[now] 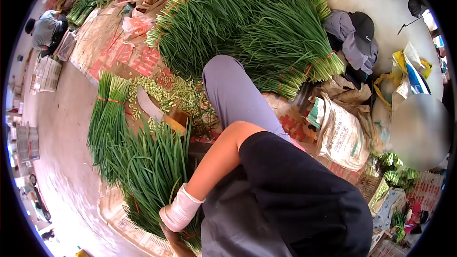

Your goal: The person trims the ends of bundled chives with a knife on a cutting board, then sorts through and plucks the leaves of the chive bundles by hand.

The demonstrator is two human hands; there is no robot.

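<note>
My right hand (180,213), in a pale glove or wrap, is closed at the lower part of a bundle of garlic chives (150,166). Leaves and the glove hide its fingertips. My left hand does not show; a brown strip at the bottom edge below the glove is too unclear to name. Beyond the leaves lies a second bundle of garlic chives (110,114), tied with orange bands. A broad curved knife (149,104) with a wooden handle rests among chopped stem ends (173,90), apart from my hand.
A large heap of banded garlic chives (223,19) lies ahead, past my bent knee (233,85). To the right are a printed sack (343,135), clothing with a black cap (362,31) and plastic bags. Another person (47,31) sits far left near crates (46,74).
</note>
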